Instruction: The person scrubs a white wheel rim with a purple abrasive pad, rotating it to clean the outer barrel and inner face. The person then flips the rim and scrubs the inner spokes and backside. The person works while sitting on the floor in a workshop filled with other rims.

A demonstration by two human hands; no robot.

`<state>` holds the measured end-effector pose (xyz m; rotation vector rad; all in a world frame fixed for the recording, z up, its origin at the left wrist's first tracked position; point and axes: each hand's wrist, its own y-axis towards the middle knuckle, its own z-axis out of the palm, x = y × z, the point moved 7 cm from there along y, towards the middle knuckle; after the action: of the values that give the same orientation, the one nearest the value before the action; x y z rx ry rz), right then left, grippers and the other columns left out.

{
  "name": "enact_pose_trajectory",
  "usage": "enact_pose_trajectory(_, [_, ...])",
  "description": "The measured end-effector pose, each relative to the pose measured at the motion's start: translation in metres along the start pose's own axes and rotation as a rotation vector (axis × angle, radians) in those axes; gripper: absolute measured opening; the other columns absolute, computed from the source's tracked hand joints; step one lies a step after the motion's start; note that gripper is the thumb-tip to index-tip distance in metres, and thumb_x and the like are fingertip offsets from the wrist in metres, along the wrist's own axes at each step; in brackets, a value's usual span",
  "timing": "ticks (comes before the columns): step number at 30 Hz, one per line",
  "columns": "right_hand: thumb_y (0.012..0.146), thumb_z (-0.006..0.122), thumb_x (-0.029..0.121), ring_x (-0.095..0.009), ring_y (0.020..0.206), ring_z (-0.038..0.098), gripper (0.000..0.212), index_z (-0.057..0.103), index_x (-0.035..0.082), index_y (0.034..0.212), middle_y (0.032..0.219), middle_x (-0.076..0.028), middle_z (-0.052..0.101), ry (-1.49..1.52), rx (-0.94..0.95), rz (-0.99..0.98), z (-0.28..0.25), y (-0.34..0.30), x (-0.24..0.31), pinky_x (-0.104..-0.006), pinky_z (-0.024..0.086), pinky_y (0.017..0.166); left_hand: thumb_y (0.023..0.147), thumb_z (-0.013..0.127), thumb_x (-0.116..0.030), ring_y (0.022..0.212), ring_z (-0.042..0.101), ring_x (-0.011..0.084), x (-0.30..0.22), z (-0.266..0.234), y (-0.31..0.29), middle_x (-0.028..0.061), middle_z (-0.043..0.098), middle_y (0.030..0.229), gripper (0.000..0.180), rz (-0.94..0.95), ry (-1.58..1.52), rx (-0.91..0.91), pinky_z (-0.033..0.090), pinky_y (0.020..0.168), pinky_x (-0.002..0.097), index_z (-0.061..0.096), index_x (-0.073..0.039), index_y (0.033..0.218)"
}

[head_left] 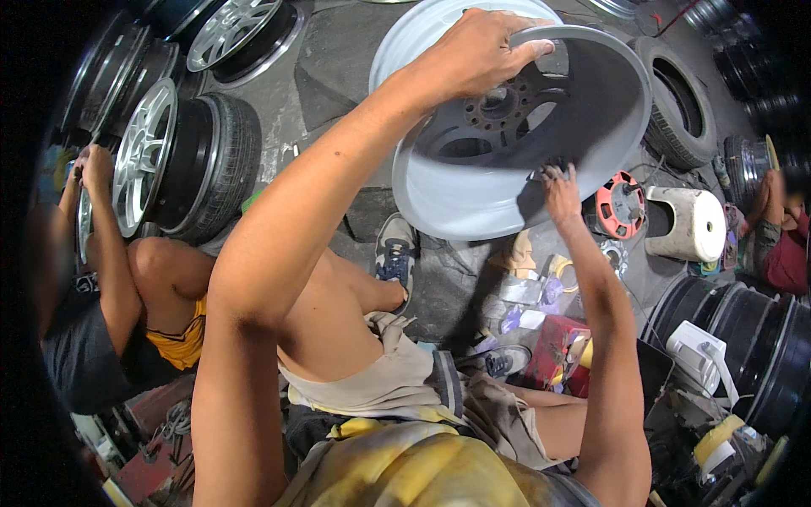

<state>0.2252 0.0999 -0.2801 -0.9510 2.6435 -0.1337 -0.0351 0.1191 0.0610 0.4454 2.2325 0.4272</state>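
A grey wheel rim [473, 196] is tilted in front of me, its hollow inside facing me and its spokes and bolt holes deep within. My left hand [483, 52] is closed over the rim's upper edge, thumb on the inner side. Inside the barrel, low on the right, my right hand [561, 194] presses its bent fingers against the grey surface. Something dark shows at those fingertips, too small to make out. Behind the rim I see part of another light grey wheel [397, 42].
A silver-spoked wheel [144, 160] and a tyre [228, 160] stand left, beside a seated person [93, 287]. To the right are a tyre [676, 101], a red reel [621, 205], a white stool [688, 224] and stacked black rims [743, 329]. Another person [786, 245] sits far right.
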Motion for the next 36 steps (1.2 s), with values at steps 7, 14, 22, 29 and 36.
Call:
enact_pose_trajectory(7, [0.083, 0.055, 0.002, -0.041, 0.076, 0.065, 0.009, 0.063, 0.002, 0.079, 0.078, -0.026, 0.066, 1.204, -0.676, 0.156, -0.197, 0.023, 0.158, -0.0513, 0.049, 0.068, 0.099, 0.064, -0.028, 0.09, 0.07, 0.0435, -0.019, 0.009, 0.008, 0.0269, 0.072, 0.097, 0.032, -0.023, -0.007, 0.132, 0.054, 0.08, 0.0458, 0.072, 0.001, 0.108])
enact_pose_trajectory(14, [0.091, 0.052, 0.003, -0.026, 0.07, 0.059, 0.012, 0.059, -0.001, 0.082, 0.075, -0.017, 0.063, 1.26, -0.749, 0.247, -0.251, 0.033, 0.126, -0.0385, 0.047, 0.066, 0.098, 0.064, -0.03, 0.091, 0.069, 0.0463, -0.018, 0.007, 0.011, 0.0282, 0.071, 0.096, 0.034, 0.118, 0.027, 0.028, 0.054, 0.08, 0.0495, 0.073, 0.001, 0.107])
enact_pose_trajectory(22, [0.092, 0.059, 0.016, -0.022, 0.147, 0.043, 0.051, 0.059, 0.016, 0.143, 0.157, -0.004, 0.05, 0.209, -0.12, 0.077, -0.015, -0.039, 0.033, -0.0588, 0.017, 0.125, 0.099, 0.063, -0.029, 0.093, 0.069, 0.046, -0.019, -0.003, -0.002, 0.0282, 0.071, 0.099, 0.033, 0.087, -0.046, 0.034, 0.054, 0.081, 0.0492, 0.072, 0.001, 0.111])
enact_pose_trajectory(29, [0.09, 0.05, 0.004, -0.036, 0.092, 0.074, 0.026, 0.071, -0.003, 0.103, 0.094, -0.025, 0.073, 1.509, -0.503, 0.162, -0.215, 0.01, 0.169, -0.0422, 0.057, 0.081, 0.098, 0.064, -0.027, 0.091, 0.068, 0.0465, -0.026, 0.003, 0.0, 0.0291, 0.071, 0.098, 0.032, 0.12, -0.016, 0.013, 0.053, 0.08, 0.0489, 0.071, 0.002, 0.111])
enact_pose_trajectory(36, [0.085, 0.056, -0.002, -0.033, 0.136, 0.055, 0.059, 0.059, 0.008, 0.143, 0.139, -0.02, 0.063, 1.14, -0.548, -0.048, -0.08, -0.043, 0.172, -0.0453, 0.038, 0.119, 0.099, 0.063, -0.026, 0.091, 0.068, 0.0459, -0.047, 0.01, 0.011, 0.0288, 0.07, 0.098, 0.031, 0.145, -0.049, 0.037, 0.053, 0.079, 0.0494, 0.071, 0.001, 0.111])
